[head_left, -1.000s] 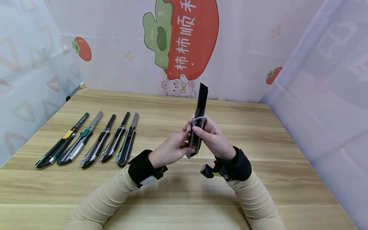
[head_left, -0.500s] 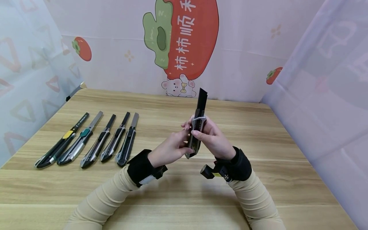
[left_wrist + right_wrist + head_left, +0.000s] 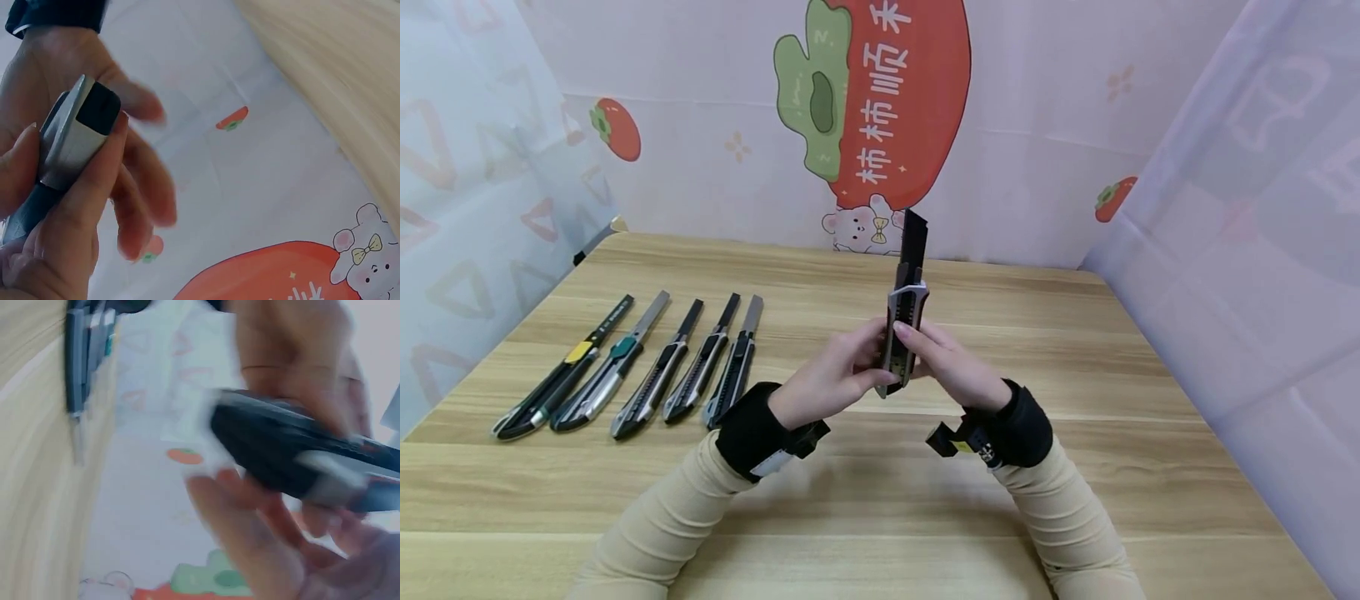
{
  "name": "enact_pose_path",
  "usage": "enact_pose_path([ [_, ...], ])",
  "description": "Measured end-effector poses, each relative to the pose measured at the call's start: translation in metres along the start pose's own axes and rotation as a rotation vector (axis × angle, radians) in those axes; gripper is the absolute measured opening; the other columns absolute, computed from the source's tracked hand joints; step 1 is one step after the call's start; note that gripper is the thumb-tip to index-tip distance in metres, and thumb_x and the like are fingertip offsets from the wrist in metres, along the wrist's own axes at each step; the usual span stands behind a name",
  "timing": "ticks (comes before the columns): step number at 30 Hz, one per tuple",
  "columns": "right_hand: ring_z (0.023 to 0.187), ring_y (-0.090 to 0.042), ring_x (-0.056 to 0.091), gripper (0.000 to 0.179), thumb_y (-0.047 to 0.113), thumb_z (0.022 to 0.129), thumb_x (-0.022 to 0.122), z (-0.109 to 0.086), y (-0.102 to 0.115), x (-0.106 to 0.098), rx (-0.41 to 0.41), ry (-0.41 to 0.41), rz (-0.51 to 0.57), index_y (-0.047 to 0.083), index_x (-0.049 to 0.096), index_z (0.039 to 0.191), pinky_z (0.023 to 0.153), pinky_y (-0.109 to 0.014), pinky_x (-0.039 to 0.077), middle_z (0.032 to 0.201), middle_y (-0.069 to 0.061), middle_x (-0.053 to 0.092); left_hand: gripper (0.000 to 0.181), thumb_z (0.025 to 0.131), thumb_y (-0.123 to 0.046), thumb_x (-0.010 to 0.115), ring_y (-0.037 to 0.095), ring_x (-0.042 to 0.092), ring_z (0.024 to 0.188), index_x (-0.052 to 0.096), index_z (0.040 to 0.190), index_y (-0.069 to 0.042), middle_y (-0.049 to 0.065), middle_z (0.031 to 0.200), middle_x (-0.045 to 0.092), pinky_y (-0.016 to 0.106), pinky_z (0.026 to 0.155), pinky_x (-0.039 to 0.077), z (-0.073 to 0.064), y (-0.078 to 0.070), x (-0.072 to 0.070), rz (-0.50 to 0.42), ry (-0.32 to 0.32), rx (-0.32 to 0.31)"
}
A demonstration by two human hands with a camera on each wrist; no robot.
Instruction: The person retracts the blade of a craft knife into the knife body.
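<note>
In the head view a utility knife [image 3: 907, 308] with a black blade stands nearly upright above the table, blade up. My left hand [image 3: 838, 375] grips its lower end, thumb across the front. My right hand [image 3: 958, 367] has its thumb on the knife's front, with its fingers going behind the handle. In the left wrist view the knife's butt [image 3: 72, 144] sits between the left fingers, while several right fingers [image 3: 156, 194] reach loosely past it. The knife [image 3: 281, 444] is blurred in the right wrist view, and the right index contact is unclear there.
Several utility knives [image 3: 651, 375] lie in a row on the left of the wooden table [image 3: 1037, 367], blades extended and pointing away. A printed cloth [image 3: 1037, 142] hangs behind the table and along both sides. Each wrist wears a black band.
Over the last second the knife's exposed blade has become somewhat shorter. Both hands have since shifted slightly left with the knife, and the right hand sits lower on it. The row of knives has not moved.
</note>
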State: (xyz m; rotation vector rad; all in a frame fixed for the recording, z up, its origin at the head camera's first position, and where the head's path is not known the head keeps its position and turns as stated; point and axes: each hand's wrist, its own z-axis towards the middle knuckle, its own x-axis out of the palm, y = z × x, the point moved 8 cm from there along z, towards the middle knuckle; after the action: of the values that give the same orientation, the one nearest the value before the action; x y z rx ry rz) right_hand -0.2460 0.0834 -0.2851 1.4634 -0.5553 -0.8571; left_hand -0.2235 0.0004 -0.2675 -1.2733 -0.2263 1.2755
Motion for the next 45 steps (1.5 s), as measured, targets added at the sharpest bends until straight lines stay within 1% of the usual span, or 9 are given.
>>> enact_pose_path([
  [2,0.090,-0.003,0.061,0.118,0.083,0.076,0.044,0.003,-0.006,0.005,0.047,0.027,0.009,-0.016,0.032,0.139,0.088,-0.049,0.061,0.118,-0.024,0.055,0.047,0.086,0.012,0.060,0.038,0.071,0.100,0.046,0.131,0.012,0.035,0.116,0.067,0.053,0.082,0.063,0.000,0.001,-0.002,0.009,-0.006,-0.009],
  [5,0.084,-0.005,0.062,0.121,0.087,0.070,0.046,0.006,-0.010,0.009,0.064,0.037,0.072,-0.015,0.032,0.134,0.083,-0.055,0.062,0.106,-0.009,0.057,0.043,0.086,0.012,0.060,0.038,0.071,0.101,0.047,0.127,0.012,0.035,0.115,0.068,0.053,0.082,0.063,0.000,0.003,-0.003,0.020,-0.001,-0.016],
  [8,0.082,-0.005,0.063,0.109,0.080,0.076,0.049,0.006,-0.010,0.010,0.039,0.052,0.127,-0.012,0.033,0.130,0.079,-0.046,0.063,0.099,0.005,0.057,0.043,0.086,0.013,0.061,0.038,0.070,0.103,0.048,0.126,0.011,0.035,0.116,0.067,0.053,0.082,0.063,0.000,0.003,-0.003,0.022,0.005,-0.021],
  [12,0.081,-0.006,0.064,0.093,0.069,0.084,0.052,0.006,-0.010,0.012,-0.005,0.102,0.173,-0.011,0.034,0.127,0.075,-0.034,0.062,0.096,0.010,0.060,0.047,0.085,0.013,0.061,0.038,0.070,0.103,0.046,0.130,0.011,0.035,0.118,0.066,0.052,0.081,0.064,-0.001,0.002,-0.003,0.024,0.010,-0.022],
  [16,0.084,-0.006,0.065,0.090,0.062,0.087,0.055,0.007,-0.011,0.012,-0.017,0.129,0.192,-0.012,0.032,0.130,0.075,-0.032,0.061,0.098,0.009,0.060,0.050,0.085,0.013,0.061,0.038,0.071,0.102,0.045,0.133,0.011,0.035,0.121,0.065,0.053,0.080,0.064,-0.002,0.003,-0.004,0.020,0.004,-0.030],
  [28,0.090,-0.007,0.066,0.110,0.063,0.083,0.060,0.004,-0.011,0.013,-0.010,0.152,0.168,-0.014,0.013,0.146,0.081,-0.039,0.062,0.115,-0.002,0.055,0.051,0.084,0.013,0.062,0.037,0.071,0.100,0.045,0.132,0.012,0.034,0.121,0.064,0.052,0.080,0.064,-0.002,0.003,-0.005,0.018,0.028,-0.035],
  [37,0.090,-0.006,0.066,0.106,0.058,0.083,0.063,0.004,-0.013,0.014,0.000,0.164,0.154,-0.015,0.015,0.144,0.086,-0.048,0.063,0.114,0.000,0.054,0.052,0.083,0.015,0.062,0.038,0.071,0.100,0.044,0.132,0.014,0.034,0.123,0.062,0.054,0.082,0.063,-0.002,0.007,-0.005,-0.006,0.057,-0.051],
  [40,0.090,-0.006,0.066,0.103,0.055,0.084,0.064,0.003,-0.012,0.015,0.001,0.173,0.155,-0.016,0.018,0.142,0.086,-0.044,0.062,0.113,0.000,0.055,0.050,0.083,0.015,0.062,0.037,0.071,0.098,0.045,0.130,0.014,0.034,0.120,0.063,0.054,0.080,0.064,-0.002,0.006,-0.005,-0.012,0.064,-0.053],
  [45,0.092,-0.007,0.065,0.104,0.055,0.083,0.065,0.001,-0.012,0.015,0.006,0.181,0.139,-0.016,0.018,0.142,0.086,-0.040,0.062,0.119,-0.011,0.053,0.048,0.082,0.015,0.063,0.035,0.072,0.094,0.046,0.127,0.014,0.034,0.115,0.067,0.053,0.077,0.064,-0.003,0.003,-0.006,-0.015,0.070,-0.055],
])
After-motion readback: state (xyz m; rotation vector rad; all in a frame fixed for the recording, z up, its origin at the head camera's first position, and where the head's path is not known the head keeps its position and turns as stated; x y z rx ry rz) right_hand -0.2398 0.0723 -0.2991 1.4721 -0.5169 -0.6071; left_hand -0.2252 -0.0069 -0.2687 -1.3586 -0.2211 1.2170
